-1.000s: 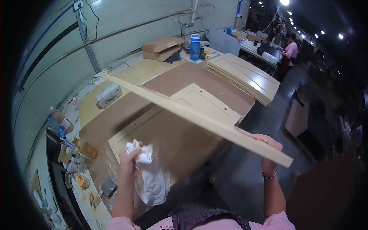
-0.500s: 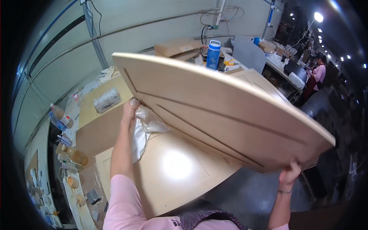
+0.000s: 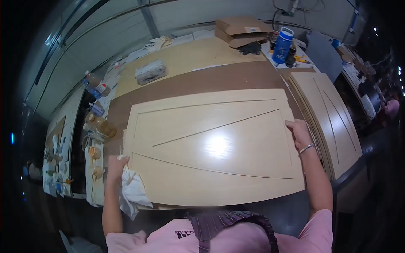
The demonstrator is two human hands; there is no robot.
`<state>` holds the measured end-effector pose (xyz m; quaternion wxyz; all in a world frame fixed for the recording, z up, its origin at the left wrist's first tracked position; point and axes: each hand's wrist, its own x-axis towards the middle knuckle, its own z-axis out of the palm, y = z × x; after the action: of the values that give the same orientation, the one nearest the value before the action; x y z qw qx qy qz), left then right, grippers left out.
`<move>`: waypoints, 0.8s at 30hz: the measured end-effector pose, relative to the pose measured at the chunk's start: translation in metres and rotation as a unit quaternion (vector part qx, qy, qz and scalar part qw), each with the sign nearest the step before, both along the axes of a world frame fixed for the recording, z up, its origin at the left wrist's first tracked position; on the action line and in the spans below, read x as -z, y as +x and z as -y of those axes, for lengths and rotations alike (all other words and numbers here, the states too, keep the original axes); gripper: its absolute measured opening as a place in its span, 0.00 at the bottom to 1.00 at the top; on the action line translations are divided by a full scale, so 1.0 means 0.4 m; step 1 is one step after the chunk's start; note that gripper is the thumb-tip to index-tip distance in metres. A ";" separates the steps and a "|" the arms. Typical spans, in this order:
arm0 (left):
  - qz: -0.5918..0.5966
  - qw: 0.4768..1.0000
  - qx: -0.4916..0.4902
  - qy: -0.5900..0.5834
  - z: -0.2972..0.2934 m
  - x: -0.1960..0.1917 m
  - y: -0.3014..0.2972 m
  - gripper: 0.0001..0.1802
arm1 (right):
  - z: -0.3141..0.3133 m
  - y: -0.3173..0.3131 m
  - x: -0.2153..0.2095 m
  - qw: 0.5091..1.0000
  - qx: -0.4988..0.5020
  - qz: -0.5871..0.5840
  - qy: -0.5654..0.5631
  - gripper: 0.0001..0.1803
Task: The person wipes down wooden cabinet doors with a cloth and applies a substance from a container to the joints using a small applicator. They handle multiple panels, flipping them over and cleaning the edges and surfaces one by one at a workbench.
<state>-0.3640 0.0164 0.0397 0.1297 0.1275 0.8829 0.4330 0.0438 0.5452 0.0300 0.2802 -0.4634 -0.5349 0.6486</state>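
Pale grooved wooden panel, flat on workbench

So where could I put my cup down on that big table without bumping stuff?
Bare tan tabletop between the grey wrapped block and black gloves; also the brown strip above the pale grooved wooden panel. Crowded: bottles and jars left, blue bottle corner, stacked panels right.
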 end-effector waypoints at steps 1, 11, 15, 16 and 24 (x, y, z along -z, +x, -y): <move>-0.007 0.999 -0.035 -0.035 0.041 0.028 0.017 0.09 | -0.014 -0.031 0.065 1.000 -0.013 0.001 0.016 0.10; -0.049 0.968 -0.097 -0.226 0.191 0.172 0.043 0.20 | -0.009 -0.136 0.217 0.993 -0.097 0.059 0.009 0.08; -0.068 0.938 -0.070 -0.332 0.099 0.091 0.048 0.22 | -0.037 -0.086 0.207 0.966 -0.135 0.193 0.103 0.10; -0.071 0.928 -0.036 -0.364 0.077 0.062 0.052 0.22 | -0.055 -0.065 0.228 0.942 -0.153 0.249 0.168 0.11; -0.052 0.995 -0.064 0.056 0.176 -0.153 0.032 0.17 | 0.093 -0.100 0.154 0.946 -0.156 0.234 0.161 0.12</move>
<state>-0.3510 -0.0541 0.1009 0.0484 0.0999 0.8693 0.4817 0.0039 0.5079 -0.0316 0.1137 -0.4617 -0.7482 0.4626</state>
